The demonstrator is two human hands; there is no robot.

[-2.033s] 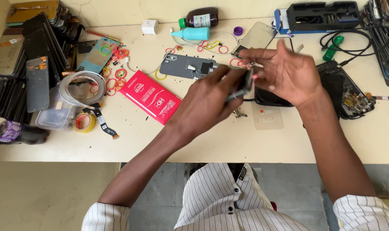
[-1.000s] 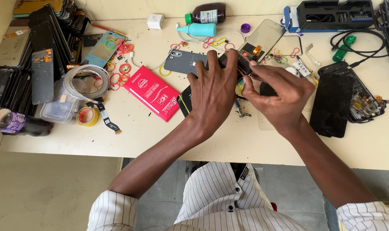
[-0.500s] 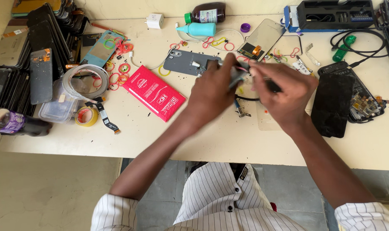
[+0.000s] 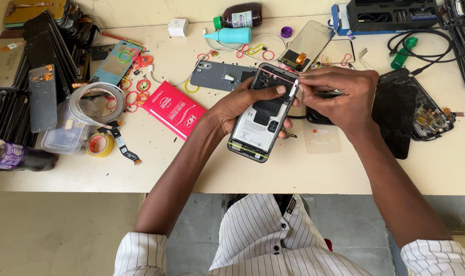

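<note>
The left hand [image 4: 241,105] grips an opened smartphone [image 4: 263,113] with its back cover off, thumb across the exposed battery, holding it tilted just above the cream worktable [image 4: 202,168]. The right hand [image 4: 340,94] pinches a thin red rubber band [image 4: 279,75] stretched over the phone's upper end. A grey back cover [image 4: 217,76] and red packet [image 4: 173,108] lie beside them.

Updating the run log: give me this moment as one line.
left hand: holds opened phone, back up | right hand: pinches pink rubber band at phone's top edge | nearby: grey back cover, red packet on table
</note>
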